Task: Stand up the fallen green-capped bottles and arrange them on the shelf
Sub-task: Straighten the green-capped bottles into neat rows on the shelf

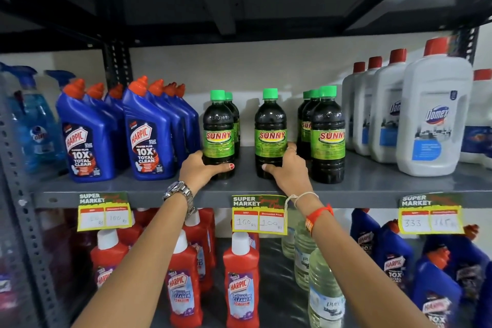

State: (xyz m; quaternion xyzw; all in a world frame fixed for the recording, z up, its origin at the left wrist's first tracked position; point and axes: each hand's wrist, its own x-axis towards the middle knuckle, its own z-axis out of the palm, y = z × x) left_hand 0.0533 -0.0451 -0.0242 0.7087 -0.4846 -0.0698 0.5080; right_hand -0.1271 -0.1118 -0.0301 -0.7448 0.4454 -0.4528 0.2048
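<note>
Open shelf (pixel 372 186) gaps separate three upright bottle rows (pixel 271 136).

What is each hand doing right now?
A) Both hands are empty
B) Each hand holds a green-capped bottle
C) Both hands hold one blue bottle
B: the left hand grips one upright green-capped bottle and the right hand grips another.
</note>
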